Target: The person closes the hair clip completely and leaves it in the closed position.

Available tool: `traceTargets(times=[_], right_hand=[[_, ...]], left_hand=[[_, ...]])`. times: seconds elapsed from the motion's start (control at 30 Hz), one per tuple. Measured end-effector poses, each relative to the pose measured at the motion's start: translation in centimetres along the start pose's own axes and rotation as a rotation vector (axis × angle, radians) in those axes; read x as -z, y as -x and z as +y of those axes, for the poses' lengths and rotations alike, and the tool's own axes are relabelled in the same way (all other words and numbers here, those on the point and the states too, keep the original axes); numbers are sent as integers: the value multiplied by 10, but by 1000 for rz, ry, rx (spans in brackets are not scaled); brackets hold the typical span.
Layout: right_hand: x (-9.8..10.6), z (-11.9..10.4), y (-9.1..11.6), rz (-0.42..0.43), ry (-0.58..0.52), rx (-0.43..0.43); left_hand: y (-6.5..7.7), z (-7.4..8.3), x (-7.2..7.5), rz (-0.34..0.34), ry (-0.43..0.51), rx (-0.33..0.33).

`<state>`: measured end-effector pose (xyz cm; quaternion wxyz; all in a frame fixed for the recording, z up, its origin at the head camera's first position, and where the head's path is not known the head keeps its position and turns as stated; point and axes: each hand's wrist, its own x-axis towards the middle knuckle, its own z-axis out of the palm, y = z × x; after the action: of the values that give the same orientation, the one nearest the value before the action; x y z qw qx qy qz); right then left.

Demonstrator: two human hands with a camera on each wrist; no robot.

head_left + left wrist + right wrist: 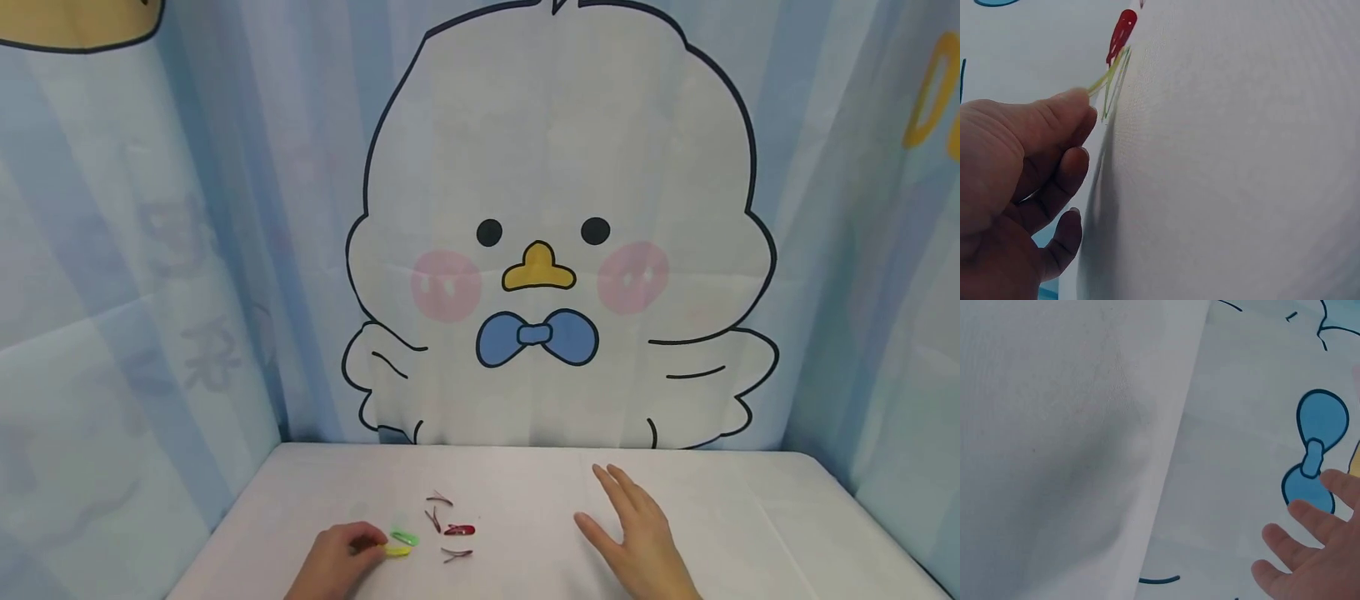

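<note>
My left hand (341, 557) pinches one end of a yellow hair clip (398, 552) between thumb and index finger, low over the table. Just behind it lies a green hair clip (405, 538); whether the two touch, I cannot tell. To their right is a red hair clip (460, 530). In the left wrist view the yellow clip (1107, 78) extends from the fingertips, with the red clip (1124, 28) beyond it. My right hand (633, 537) hovers at the right with fingers spread and holds nothing.
Around the red clip, several thin dark reddish clips lie on the white table (750, 517), one of them nearest the front (457, 555). A curtain (555, 400) printed with a cartoon bird stands behind the table, and more cloth hangs at both sides.
</note>
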<state>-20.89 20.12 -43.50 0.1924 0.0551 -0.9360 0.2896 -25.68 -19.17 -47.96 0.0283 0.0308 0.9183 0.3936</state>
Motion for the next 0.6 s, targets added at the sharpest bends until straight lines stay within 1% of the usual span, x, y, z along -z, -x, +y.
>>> traceTargets(times=[0.1, 0.17, 0.37, 0.47, 0.6], right_hand=[[-1, -3, 0, 0, -22, -3], [-1, -5, -1, -8, -58, -12], [0, -10, 0, -58, -154, -79], [-1, -12, 0, -40, -180, -84], [-4, -13, 1, -8, -223, -80]], left_hand=[[1, 2, 1, 9, 19, -5], [1, 4, 1, 16, 38, -10], [3, 7, -2, 19, 93, 8], [5, 10, -3, 11, 127, 15], [7, 16, -4, -5, 187, 0]])
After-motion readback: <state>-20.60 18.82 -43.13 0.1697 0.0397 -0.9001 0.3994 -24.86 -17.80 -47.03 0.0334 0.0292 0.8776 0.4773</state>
